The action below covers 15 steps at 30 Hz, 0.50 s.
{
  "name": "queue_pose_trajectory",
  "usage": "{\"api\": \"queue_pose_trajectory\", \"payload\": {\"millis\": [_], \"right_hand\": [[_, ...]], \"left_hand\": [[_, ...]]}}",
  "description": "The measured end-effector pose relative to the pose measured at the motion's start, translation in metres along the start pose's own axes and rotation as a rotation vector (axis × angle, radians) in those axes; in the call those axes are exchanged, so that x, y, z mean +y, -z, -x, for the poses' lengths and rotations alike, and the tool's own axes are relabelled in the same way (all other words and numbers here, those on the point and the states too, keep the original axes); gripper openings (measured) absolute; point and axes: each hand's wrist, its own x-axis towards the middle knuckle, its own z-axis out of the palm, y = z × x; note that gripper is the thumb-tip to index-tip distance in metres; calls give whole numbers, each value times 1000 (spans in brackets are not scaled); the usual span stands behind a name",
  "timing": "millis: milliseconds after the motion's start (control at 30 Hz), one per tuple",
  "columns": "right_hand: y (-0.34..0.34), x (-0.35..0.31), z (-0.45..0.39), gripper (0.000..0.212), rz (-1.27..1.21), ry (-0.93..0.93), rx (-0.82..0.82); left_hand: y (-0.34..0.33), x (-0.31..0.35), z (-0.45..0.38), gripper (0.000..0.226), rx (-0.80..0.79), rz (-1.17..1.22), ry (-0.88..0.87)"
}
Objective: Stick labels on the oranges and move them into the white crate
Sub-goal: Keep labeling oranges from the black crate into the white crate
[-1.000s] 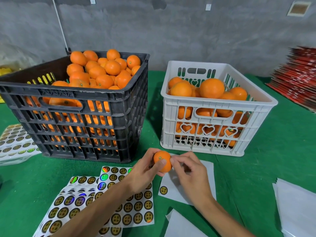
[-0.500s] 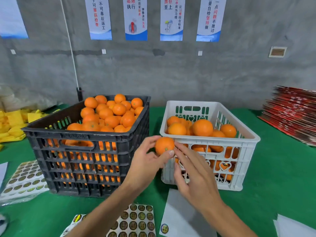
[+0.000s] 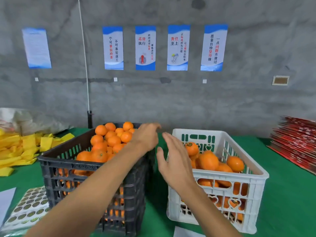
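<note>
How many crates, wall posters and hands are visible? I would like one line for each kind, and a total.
Crates: 2, a black crate and a white crate.
Wall posters: 5, the leftmost blurred.
Hands: 2, left hand and right hand, both empty.
Total: 9

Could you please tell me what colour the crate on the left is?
Black crate, seen in the head view.

— What hung on the grey wall (image 3: 239, 103)?
— Five blue-and-white posters (image 3: 145, 48), in a row, and a thin white cord (image 3: 85, 53) running down to a dark post (image 3: 89, 119).
— On the green-covered bench (image 3: 289, 194)?
— Yellow sheets (image 3: 24, 147) heaped at the far left, with a crumpled clear bag (image 3: 30, 120) behind them; red flat stock (image 3: 297, 142) stacked at the right.
</note>
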Motion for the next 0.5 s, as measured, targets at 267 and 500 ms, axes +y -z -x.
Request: {"api": "queue_pose_trajectory", "payload": {"millis": [267, 500], "right_hand": [[-63, -22, -7, 38, -424, -158, -246], [-83, -11, -51, 54, -587, -392, -336]], "left_hand": [[-13, -139, 16, 70, -572, -298, 344], [-27, -146, -8, 85, -598, -476, 453]]}}
